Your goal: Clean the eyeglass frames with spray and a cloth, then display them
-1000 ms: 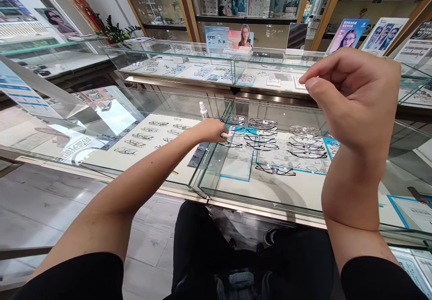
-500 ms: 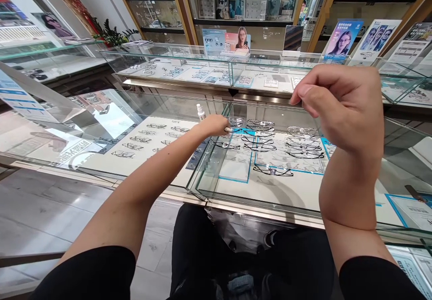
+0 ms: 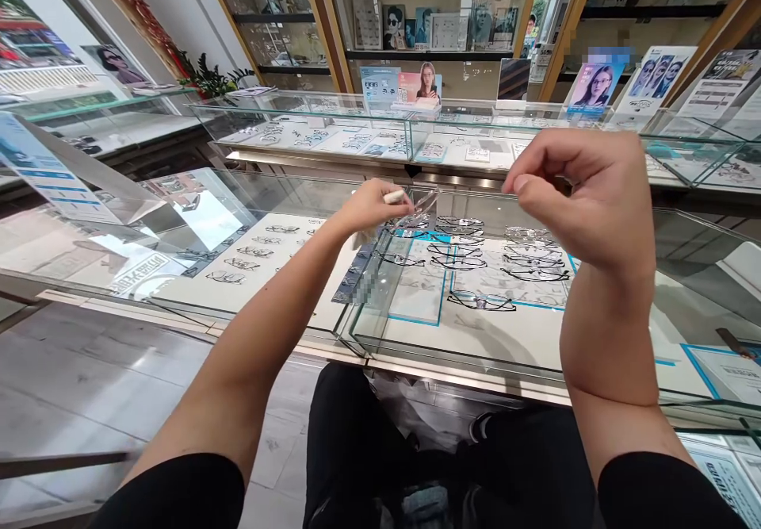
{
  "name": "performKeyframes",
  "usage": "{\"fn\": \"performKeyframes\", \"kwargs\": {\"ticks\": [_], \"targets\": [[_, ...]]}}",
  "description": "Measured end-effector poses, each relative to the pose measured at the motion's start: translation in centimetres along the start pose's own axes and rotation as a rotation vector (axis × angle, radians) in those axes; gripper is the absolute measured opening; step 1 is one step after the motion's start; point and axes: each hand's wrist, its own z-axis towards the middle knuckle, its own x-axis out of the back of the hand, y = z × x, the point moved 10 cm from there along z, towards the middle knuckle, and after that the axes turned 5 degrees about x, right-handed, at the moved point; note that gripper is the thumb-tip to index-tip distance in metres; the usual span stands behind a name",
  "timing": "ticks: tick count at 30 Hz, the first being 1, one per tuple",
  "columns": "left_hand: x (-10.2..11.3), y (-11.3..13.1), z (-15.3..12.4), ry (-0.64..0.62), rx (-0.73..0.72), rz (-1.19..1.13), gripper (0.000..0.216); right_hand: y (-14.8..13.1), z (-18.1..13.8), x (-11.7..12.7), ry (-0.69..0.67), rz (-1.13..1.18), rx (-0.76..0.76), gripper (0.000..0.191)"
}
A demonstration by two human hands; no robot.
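The left hand [image 3: 373,210] reached over the desk [image 3: 428,345], its fingers narrow around a cream rod [image 3: 392,197]. What showed of the rod ran nearly level, its visible end to the right and slightly up. A clear item [image 3: 426,201] lay just right of the fingertips; whether they touched it could not be told. A pale shape [image 3: 362,239] showed beneath that hand, too hidden to name.

The right hand [image 3: 586,196] hung raised over the right part of the desk, fingers curled, the thumb close against the index finger, both tips toward the left.

The desk's near edge ran across the front, close by the knees [image 3: 342,410]. A bare cream strip lay between that edge and the nearest frame [image 3: 481,301], which was set lengthwise left to right. Farther off, more dark frames [image 3: 457,261] sat in columns above blue-edged sheets; whether they rested on the top pane or lower was unclear.

A glass seam [image 3: 352,331] split the case. Its left section held rows of glasses [image 3: 241,263] on a pale base. Well beyond stood a far case [image 3: 309,162] with glasses inside and posters [image 3: 425,86] on top.
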Motion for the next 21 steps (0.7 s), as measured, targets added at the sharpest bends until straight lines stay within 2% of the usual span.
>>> {"fn": "performKeyframes", "kwargs": {"ticks": [2,4,7,11,16,21], "targets": [[0.3,1.6,-0.4,0.088,-0.021,-0.209,0.033,0.7,0.1,-0.3,0.003,0.014,-0.036,0.016],[-0.2,2.9,-0.4,0.142,-0.046,-0.357,0.029,2.2,0.1,-1.0,-0.017,0.043,-0.088,0.013],[-1.8,4.1,0.3,0.187,-0.092,-0.553,0.026,6.0,-0.8,-2.5,-0.061,0.105,-0.173,0.009],[-4.6,4.1,1.7,0.193,-0.103,-0.785,0.030,11.9,-3.9,-3.9,-0.050,0.221,-0.262,0.010],[-8.3,3.5,1.9,0.150,-0.101,-0.866,0.035,17.2,-7.6,-4.6,0.043,0.300,-0.382,0.032],[-11.0,2.2,1.1,0.118,-0.064,-0.870,0.043,19.0,-9.2,-6.3,0.023,0.339,-0.461,0.049]]}}
